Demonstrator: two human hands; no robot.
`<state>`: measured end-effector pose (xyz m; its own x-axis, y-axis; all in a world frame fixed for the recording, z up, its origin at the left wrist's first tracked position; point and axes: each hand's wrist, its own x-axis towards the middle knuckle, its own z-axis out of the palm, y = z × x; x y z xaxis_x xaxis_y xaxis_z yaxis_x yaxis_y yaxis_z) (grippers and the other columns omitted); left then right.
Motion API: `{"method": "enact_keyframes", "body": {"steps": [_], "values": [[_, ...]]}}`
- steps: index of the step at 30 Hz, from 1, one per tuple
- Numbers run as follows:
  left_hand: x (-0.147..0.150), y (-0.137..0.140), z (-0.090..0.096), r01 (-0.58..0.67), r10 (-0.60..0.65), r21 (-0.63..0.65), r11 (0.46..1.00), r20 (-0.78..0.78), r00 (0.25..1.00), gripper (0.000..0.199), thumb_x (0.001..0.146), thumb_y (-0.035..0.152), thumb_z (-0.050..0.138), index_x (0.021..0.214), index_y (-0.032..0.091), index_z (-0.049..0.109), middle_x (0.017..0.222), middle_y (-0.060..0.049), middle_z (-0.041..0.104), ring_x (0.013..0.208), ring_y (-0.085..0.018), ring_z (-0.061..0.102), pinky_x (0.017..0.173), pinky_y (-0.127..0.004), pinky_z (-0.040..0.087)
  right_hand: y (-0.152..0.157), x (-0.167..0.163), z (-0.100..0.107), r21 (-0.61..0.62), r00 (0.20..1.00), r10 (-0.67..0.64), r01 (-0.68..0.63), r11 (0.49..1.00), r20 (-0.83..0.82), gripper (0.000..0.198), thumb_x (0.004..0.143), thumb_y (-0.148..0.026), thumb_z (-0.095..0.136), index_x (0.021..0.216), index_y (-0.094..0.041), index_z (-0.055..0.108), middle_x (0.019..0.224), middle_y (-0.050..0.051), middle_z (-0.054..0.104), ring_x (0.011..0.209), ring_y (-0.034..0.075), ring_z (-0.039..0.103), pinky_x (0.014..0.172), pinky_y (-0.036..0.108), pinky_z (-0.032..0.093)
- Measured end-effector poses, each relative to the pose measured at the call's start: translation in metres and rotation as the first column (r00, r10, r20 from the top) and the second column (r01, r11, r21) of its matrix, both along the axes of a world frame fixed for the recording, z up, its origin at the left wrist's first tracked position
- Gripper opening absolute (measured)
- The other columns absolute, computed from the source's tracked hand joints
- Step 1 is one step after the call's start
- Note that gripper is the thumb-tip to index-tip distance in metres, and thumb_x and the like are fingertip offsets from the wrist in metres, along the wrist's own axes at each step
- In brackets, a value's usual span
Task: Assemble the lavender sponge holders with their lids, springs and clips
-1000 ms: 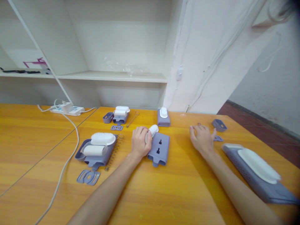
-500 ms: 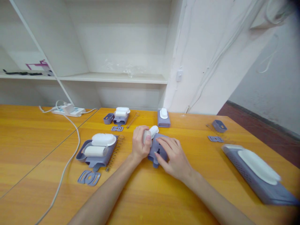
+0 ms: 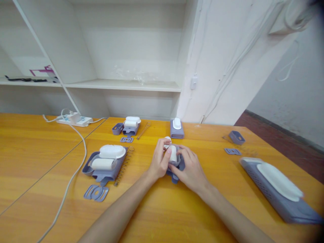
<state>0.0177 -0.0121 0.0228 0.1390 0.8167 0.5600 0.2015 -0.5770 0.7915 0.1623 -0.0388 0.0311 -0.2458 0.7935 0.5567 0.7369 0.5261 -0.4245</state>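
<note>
White plastic, by the look of it, is what is clamped by the left hand (image 3: 160, 160): a small roller (image 3: 173, 154) is pinched by the thumb and bent fingers. By the right hand (image 3: 191, 168), a grey-purple cup (image 3: 175, 160) appears to be gripped, with the thumb on the near side and the fingers on the far side. Whether the roller is seated inside the cup or only rests against it cannot be told.

Just below the grip, a purple case (image 3: 181, 165) is largely covered by the 2 hands, its tab (image 3: 174, 180) being pointed toward the person. Just beyond the left fingers, a white pad (image 3: 168, 138) is half hidden.

For good handling, the cup is best steadied by the right hand while the roller is guided by the left, the 2 being kept in line. Pressure is better applied along the roller than across it, since the rim could be caught or the cup twisted. The case is best not leaned on, as it could be slid over the table (image 3: 149, 219).

Farther left of the grip, a wire coil (image 3: 123, 165) and a slotted plate (image 3: 96, 193) are laid beside a similar set. Well right of the grip, a small box (image 3: 237, 137) is placed behind a larger case (image 3: 265, 192).
</note>
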Motion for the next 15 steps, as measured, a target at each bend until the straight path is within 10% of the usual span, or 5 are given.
{"method": "enact_keyframes", "body": {"steps": [9,15], "values": [[-0.003,-0.007,0.0,0.15,-0.066,0.17,0.974,-0.423,0.904,0.041,0.081,0.032,0.047,0.121,0.019,0.044,0.131,-0.012,0.045,0.123,-0.024,0.04,0.104,-0.042,0.03,0.03,0.045,-0.017,0.037,0.939,-0.27,0.284,0.958,-0.212,0.033,0.075,-0.043,0.06,0.098,-0.02,0.051,0.105,0.01,0.061,0.102,0.026,0.056,0.088,0.041,0.043],[0.002,-0.012,0.004,0.225,-0.041,0.225,0.948,-0.614,0.788,0.063,0.067,0.061,0.059,0.114,0.02,0.053,0.126,-0.015,0.048,0.118,-0.03,0.043,0.099,-0.046,0.032,0.046,0.071,-0.03,-0.075,0.875,-0.449,0.443,0.893,-0.183,0.036,0.074,-0.048,0.058,0.096,-0.02,0.05,0.094,0.008,0.063,0.086,0.023,0.061,0.077,0.035,0.046]]}}
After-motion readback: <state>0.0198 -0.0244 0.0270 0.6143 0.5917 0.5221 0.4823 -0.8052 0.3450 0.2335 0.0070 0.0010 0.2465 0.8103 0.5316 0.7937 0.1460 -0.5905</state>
